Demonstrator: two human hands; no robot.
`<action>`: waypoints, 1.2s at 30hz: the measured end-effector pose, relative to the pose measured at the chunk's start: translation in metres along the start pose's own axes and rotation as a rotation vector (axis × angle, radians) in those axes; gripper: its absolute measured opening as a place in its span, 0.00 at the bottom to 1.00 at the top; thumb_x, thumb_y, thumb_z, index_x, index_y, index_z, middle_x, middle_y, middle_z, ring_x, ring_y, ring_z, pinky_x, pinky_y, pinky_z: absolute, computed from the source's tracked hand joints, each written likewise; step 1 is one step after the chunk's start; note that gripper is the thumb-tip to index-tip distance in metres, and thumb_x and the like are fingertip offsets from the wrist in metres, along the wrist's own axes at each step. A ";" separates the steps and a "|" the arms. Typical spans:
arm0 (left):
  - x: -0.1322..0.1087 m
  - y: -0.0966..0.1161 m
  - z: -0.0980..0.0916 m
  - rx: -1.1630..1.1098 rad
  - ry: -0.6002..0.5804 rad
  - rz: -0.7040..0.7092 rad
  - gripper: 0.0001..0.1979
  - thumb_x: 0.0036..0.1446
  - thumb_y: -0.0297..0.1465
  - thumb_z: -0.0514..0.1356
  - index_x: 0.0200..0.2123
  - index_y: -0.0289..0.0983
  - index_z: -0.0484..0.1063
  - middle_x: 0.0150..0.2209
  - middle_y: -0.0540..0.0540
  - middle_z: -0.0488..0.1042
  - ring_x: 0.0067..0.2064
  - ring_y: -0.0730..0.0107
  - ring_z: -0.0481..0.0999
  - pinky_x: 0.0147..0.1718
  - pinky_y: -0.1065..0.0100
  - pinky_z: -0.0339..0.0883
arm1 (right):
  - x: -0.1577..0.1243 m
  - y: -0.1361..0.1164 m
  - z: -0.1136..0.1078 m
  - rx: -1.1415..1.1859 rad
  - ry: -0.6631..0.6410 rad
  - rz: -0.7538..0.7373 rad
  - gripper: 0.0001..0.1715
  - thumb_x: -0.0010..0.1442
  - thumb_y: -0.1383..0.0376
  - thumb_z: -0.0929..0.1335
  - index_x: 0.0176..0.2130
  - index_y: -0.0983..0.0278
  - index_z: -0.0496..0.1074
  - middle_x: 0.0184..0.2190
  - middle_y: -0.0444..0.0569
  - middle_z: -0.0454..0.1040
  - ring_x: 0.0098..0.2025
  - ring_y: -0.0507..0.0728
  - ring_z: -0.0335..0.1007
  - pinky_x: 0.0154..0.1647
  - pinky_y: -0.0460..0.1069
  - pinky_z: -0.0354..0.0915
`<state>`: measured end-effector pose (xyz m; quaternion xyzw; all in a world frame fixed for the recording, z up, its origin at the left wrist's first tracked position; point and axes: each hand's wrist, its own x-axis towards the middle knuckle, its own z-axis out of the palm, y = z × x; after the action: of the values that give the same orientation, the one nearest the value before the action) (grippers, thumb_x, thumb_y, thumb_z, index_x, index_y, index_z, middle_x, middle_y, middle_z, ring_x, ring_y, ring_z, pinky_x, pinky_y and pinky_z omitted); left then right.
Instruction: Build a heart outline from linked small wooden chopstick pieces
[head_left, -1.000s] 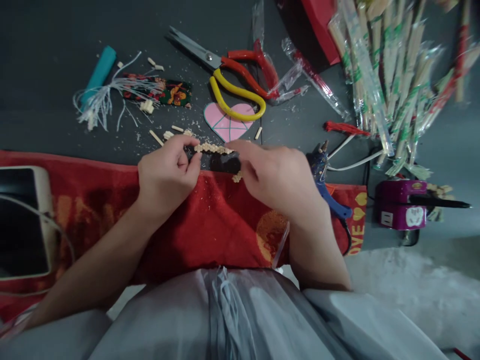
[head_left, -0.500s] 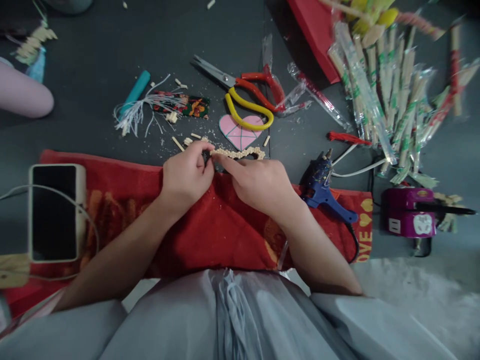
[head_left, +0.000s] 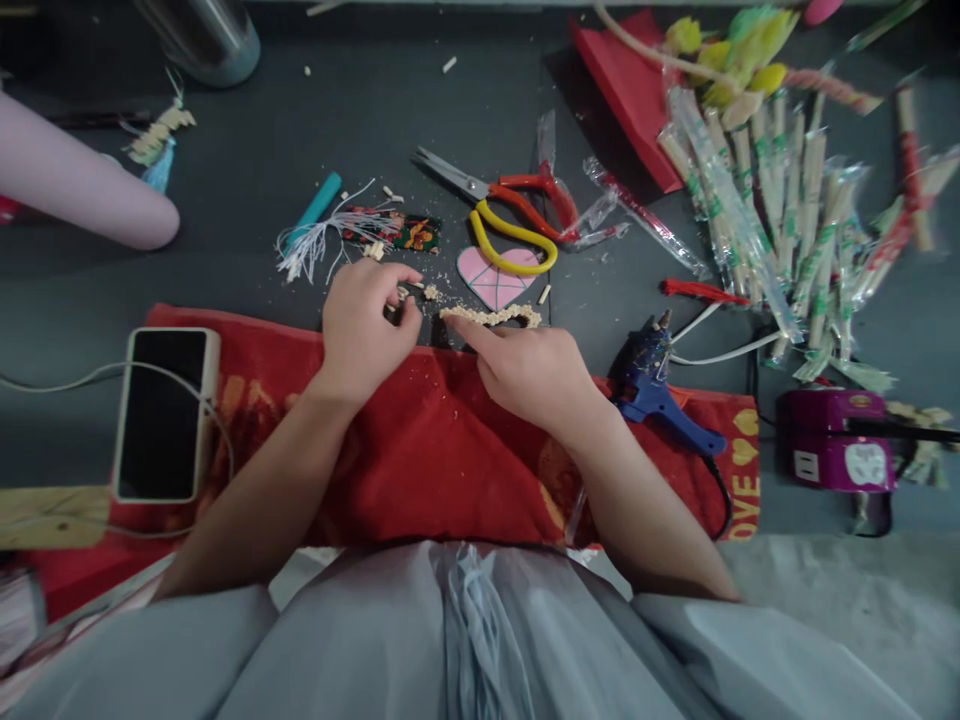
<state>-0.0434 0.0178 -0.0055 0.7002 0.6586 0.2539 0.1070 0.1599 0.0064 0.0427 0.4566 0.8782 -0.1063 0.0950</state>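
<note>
A curved strip of small cream pieces [head_left: 495,317] lies on the dark table below a pink paper heart [head_left: 491,280]. My right hand [head_left: 532,375] holds its left end, with the index fingertip on it and the thumb hidden. My left hand [head_left: 367,325] is just left of the strip, apart from it, its thumb and index finger spread beside a small cream cluster [head_left: 430,292] and loose bits. Yellow-and-red handled scissors [head_left: 517,240] overlap the heart's top. Both forearms cross a red towel [head_left: 427,440].
A blue glue gun [head_left: 652,390] lies right of my right hand, near a purple device [head_left: 836,440]. Wrapped sticks [head_left: 795,220] fill the upper right. White threads [head_left: 315,245] lie upper left; a corded phone [head_left: 166,415] rests on the towel's left.
My left hand has let go of the strip's left end, moved left and opened its fingers. My right hand stays at the strip. The view has shifted slightly.
</note>
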 end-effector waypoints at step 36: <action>-0.023 0.021 -0.007 0.082 -0.122 -0.039 0.04 0.56 0.35 0.63 0.33 0.42 0.76 0.35 0.46 0.79 0.39 0.56 0.78 0.41 0.59 0.71 | 0.000 0.001 -0.003 0.038 -0.032 0.003 0.34 0.70 0.67 0.56 0.71 0.54 0.60 0.43 0.52 0.84 0.42 0.61 0.82 0.29 0.51 0.54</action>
<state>-0.0288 -0.0079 0.0056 0.7051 0.6743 0.1814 0.1231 0.1605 0.0074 0.0457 0.4579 0.8737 -0.1300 0.1004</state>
